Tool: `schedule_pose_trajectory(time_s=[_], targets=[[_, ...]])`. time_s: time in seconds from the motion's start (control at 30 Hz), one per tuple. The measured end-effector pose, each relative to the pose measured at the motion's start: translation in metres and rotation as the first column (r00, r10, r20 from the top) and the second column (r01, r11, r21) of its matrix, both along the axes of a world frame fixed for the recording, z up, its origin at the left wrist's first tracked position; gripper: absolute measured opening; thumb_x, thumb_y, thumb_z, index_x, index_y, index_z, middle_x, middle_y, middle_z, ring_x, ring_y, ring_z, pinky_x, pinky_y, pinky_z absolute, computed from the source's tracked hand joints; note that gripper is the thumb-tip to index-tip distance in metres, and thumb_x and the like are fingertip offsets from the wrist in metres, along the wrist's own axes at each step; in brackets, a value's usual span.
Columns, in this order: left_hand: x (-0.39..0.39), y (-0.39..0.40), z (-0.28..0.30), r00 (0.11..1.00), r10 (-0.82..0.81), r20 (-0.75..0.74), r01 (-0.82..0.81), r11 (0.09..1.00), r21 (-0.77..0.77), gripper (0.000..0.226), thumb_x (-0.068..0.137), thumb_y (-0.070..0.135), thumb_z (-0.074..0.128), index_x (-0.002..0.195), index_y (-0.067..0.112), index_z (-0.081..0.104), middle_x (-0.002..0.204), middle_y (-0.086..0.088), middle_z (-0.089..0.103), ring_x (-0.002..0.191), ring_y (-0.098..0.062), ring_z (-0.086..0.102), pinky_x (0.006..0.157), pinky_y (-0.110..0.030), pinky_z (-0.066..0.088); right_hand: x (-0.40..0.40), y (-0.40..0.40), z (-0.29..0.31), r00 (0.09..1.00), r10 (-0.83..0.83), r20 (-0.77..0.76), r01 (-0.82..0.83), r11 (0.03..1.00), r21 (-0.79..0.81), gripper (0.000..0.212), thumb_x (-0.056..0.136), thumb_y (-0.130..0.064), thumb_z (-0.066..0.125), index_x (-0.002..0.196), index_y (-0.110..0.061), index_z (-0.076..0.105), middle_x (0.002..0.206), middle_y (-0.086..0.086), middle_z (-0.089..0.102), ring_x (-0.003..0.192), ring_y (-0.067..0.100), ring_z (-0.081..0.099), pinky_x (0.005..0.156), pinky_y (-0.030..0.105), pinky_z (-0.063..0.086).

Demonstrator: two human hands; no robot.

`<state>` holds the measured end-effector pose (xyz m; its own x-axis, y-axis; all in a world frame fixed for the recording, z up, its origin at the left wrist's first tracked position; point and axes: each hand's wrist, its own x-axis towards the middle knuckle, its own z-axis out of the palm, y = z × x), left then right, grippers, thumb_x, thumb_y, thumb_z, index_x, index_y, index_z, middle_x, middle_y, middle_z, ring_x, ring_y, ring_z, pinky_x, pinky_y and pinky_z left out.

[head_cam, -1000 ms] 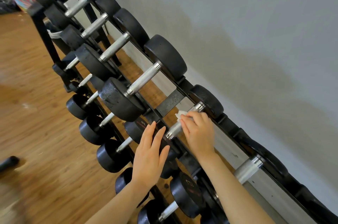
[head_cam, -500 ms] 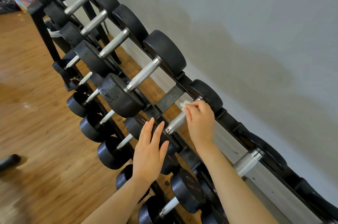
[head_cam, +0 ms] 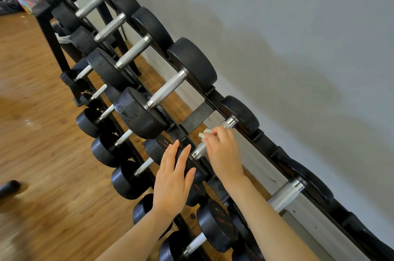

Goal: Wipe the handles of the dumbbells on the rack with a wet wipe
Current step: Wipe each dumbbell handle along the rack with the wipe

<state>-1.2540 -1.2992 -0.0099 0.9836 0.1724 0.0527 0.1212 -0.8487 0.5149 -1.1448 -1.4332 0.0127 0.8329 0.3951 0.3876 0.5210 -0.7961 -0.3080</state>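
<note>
Your right hand [head_cam: 221, 152] has slid back down the handle [head_cam: 213, 139] since half a second ago, so more bare steel now shows above your knuckles, up toward the far head [head_cam: 239, 114]. Your fingers are curled round the handle with the wipe [head_cam: 203, 133] clamped against it; a white corner of the wipe pokes out just past your fingertips. Below the grip, a short knurled stretch of handle runs down to the near head [head_cam: 183, 157]. Your left hand [head_cam: 172, 179] lies flat on that near head, fingers straight and slightly spread, holding nothing. This dumbbell sits on the top tier of the rack [head_cam: 197, 117], just beyond a flat black bracket. Up the rack from your grip, bigger dumbbells [head_cam: 166, 90] line the same tier; smaller ones fill the tiers beneath your left wrist.
</note>
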Motion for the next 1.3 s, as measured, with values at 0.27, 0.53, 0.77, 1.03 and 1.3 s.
schedule_pose_trajectory(time_s=[0.27,0.53,0.77,1.03,1.3], targets=[[0.001,-0.001,-0.002,1.000,-0.001,0.017,0.001,1.000,-0.023,0.057,0.098,0.048,0.030,0.151,0.026,0.030,0.161,-0.001,0.020,0.150,-0.022,0.015,0.115,-0.038,0.022,-0.005,-0.011,-0.009,0.996,-0.062,-0.058,0.074,0.972,0.224,0.024,0.087,-0.019,0.064,0.107,-0.008,0.071,0.098,0.007,0.059,0.088,0.017,0.054,0.068,0.014,0.043],[0.001,-0.001,-0.006,0.999,-0.001,0.042,0.002,0.999,-0.036,0.056,0.099,0.045,0.032,0.151,0.024,0.030,0.160,-0.004,0.022,0.149,-0.026,0.019,0.114,-0.041,0.024,-0.012,-0.006,-0.017,0.991,-0.118,-0.064,0.132,0.936,0.326,0.022,0.090,-0.020,0.063,0.107,-0.010,0.071,0.096,0.003,0.061,0.086,0.013,0.056,0.065,0.020,0.051],[0.001,-0.001,-0.006,0.999,0.007,0.034,-0.006,1.000,-0.024,0.056,0.099,0.047,0.030,0.151,0.025,0.030,0.160,-0.003,0.023,0.148,-0.026,0.019,0.112,-0.041,0.027,-0.003,-0.016,-0.014,0.986,-0.163,-0.013,0.159,0.937,0.312,0.032,0.094,-0.032,0.051,0.107,-0.011,0.071,0.095,0.003,0.063,0.084,0.014,0.054,0.065,0.022,0.048],[0.002,-0.001,-0.007,0.999,0.006,0.043,-0.006,1.000,-0.010,0.056,0.098,0.045,0.032,0.149,0.024,0.032,0.159,-0.004,0.025,0.147,-0.025,0.019,0.110,-0.039,0.026,0.000,-0.026,-0.017,0.998,-0.061,0.014,0.055,0.962,0.267,0.032,0.094,-0.029,0.048,0.110,-0.009,0.068,0.101,0.006,0.058,0.089,0.014,0.053,0.067,0.018,0.048],[0.001,-0.001,-0.007,0.999,0.007,0.052,-0.005,0.999,-0.034,0.055,0.098,0.045,0.034,0.150,0.026,0.030,0.159,-0.003,0.024,0.147,-0.024,0.018,0.111,-0.041,0.027,-0.005,-0.025,-0.024,0.999,-0.033,0.020,0.028,0.974,0.226,0.033,0.100,-0.042,0.048,0.105,-0.016,0.069,0.104,-0.014,0.059,0.099,-0.003,0.052,0.085,0.017,0.048]])
